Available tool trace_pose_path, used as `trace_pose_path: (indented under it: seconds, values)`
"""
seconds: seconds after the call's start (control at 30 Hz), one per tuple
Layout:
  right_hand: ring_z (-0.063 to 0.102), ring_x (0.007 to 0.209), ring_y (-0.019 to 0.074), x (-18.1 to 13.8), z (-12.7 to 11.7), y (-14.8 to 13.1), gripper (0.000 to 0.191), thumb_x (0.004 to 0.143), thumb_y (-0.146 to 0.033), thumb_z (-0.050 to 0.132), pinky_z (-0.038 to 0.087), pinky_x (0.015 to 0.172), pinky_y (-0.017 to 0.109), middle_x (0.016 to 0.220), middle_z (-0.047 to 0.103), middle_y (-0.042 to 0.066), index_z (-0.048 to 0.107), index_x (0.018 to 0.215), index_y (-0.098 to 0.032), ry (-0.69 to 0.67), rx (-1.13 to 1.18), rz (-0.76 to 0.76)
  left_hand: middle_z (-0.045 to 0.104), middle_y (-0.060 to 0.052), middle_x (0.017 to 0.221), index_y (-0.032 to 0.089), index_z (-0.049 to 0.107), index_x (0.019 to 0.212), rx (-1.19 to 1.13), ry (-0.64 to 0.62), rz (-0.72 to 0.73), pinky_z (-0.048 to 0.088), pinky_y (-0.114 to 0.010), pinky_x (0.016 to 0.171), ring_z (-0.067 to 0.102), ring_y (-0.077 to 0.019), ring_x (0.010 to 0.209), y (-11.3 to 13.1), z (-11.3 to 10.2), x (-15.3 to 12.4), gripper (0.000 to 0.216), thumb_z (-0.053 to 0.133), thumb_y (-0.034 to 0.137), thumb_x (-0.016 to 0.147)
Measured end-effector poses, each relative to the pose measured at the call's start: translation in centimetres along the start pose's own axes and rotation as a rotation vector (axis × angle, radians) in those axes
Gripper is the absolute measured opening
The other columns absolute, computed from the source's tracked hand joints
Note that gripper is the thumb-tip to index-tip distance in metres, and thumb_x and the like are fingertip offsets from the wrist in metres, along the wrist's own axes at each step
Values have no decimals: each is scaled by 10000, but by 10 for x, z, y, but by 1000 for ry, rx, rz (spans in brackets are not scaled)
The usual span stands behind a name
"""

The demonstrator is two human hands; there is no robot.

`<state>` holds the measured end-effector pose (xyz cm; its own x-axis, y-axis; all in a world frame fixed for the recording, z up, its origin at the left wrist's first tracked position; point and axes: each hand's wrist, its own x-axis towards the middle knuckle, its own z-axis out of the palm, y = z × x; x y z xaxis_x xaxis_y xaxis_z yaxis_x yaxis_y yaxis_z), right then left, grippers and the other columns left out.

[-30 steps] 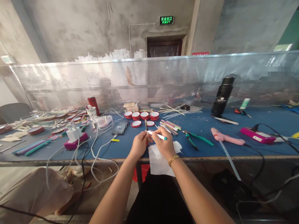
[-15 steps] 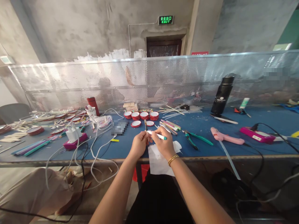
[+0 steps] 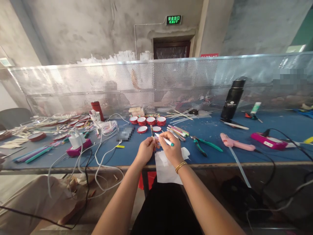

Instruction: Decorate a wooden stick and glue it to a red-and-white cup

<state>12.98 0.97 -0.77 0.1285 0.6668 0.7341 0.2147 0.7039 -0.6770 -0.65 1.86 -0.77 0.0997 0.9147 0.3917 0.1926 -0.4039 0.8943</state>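
Note:
My left hand [image 3: 146, 150] is closed around a thin, flat wooden stick [image 3: 152, 131] whose upper end points away from me. My right hand [image 3: 172, 148] grips a white marker pen [image 3: 166, 140] with a green end, its tip close to the stick. Whether the tip touches the stick is too small to tell. Below the hands a white paper [image 3: 168, 173] hangs over the table edge. Just beyond them stand stacked red-rimmed round discs [image 3: 151, 120] with white tops, and two lower ones [image 3: 142, 130] lie nearer.
Right of my hands lie several coloured pens [image 3: 178, 131], green-handled pliers [image 3: 207, 145] and a pink glue gun [image 3: 237, 143]. A black flask [image 3: 232, 101] stands behind them. To the left are white cables [image 3: 97, 160], a purple power strip [image 3: 79, 148] and piled sticks.
The marker's tip has lifted a little up and to the right, away from the stick, and the pen slants more steeply. My left hand has barely moved.

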Motion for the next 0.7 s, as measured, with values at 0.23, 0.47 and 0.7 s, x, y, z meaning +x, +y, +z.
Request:
trace_pose_path:
  seconds: [0.23,0.47,0.7]
  values:
    - [582,590,165,0,-1,-3,91,818,-249,585,456,583,288,645,599,-23,540,740,-233,42,-14,26,554,18,585,171,621,712,6,5,-28,339,-234,539,440,-110,536,-1,-1,1,210,546,331,827]
    - [592,596,173,-1,-1,-3,136,822,-258,579,456,611,302,612,614,-23,512,705,-244,18,-29,22,513,23,546,183,552,618,24,20,-32,330,-225,525,417,-104,521,7,-1,-1,247,570,340,808]
    - [615,624,188,-1,1,1,117,822,-244,585,476,627,316,633,636,-16,525,722,-250,-13,-3,45,510,24,538,179,564,609,63,15,-14,340,-225,525,425,-107,520,8,-2,-2,265,573,332,826]
